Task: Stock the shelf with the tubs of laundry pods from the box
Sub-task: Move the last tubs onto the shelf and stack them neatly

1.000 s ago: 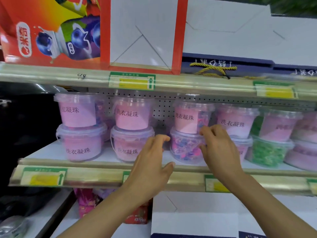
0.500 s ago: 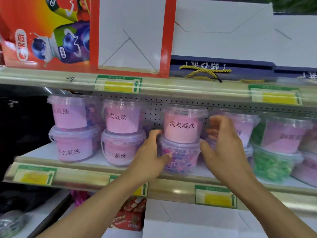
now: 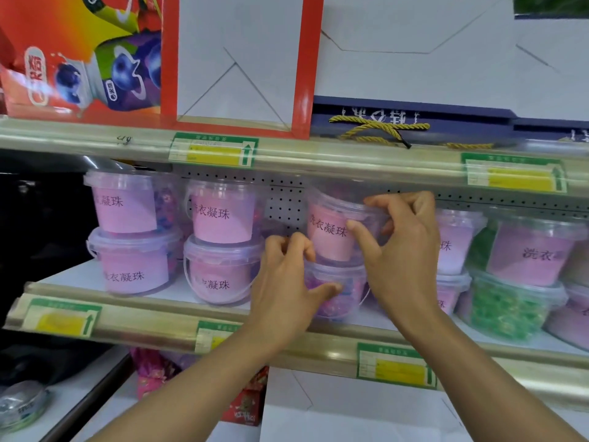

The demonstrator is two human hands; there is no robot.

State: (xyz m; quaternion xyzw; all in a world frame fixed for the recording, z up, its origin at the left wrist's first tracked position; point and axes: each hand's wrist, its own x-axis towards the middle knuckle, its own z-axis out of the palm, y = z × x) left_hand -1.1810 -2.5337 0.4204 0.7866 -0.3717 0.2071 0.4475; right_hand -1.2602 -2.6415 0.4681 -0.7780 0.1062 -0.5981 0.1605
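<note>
Pink-labelled upper tub (image 3: 328, 229) tilted between both hands' fingers (image 3: 382, 202).

Two hands (image 3: 287, 291) (image 3: 401, 250) in view. Ten tubs (image 3: 134, 263) across the front of the middle shelf (image 3: 178, 291), in five stacks of two; nine upright, one tilted tub (image 3: 328, 231). Nine with pink or purple contents or labels, one green tub (image 3: 506, 307). Part of one more at the right edge; others behind too blurred to count. Five price tags (image 3: 213, 149): two on the upper rail, three on the lower. One red carton (image 3: 236, 59) above.
</note>
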